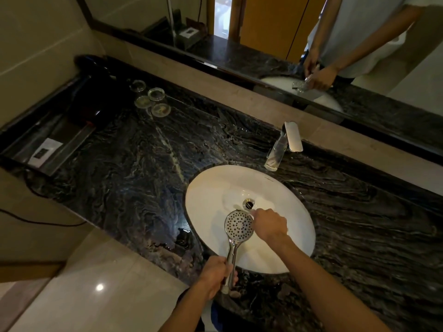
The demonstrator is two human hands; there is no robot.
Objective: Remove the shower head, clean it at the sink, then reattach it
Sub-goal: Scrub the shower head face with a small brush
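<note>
Shower head [239, 225] is off and over the sink [211, 188]: your left hand [215, 275] grips its handle, your right hand [269, 224] curls against the faceplate's edge. Cleaning's underway, reattaching still ahead.

dark veined marble counter [148, 168] | wall mirror [263, 27] above | beige tiled walls [36, 44] | glossy floor [100, 288], dim light

The sink [206, 202] sits in the worktop [134, 168], the tap [284, 144] behind it. The shower head [239, 225] lies over the basin. Four glass dishes [151, 98] cluster far left, beside a hairdryer [93, 92].
</note>
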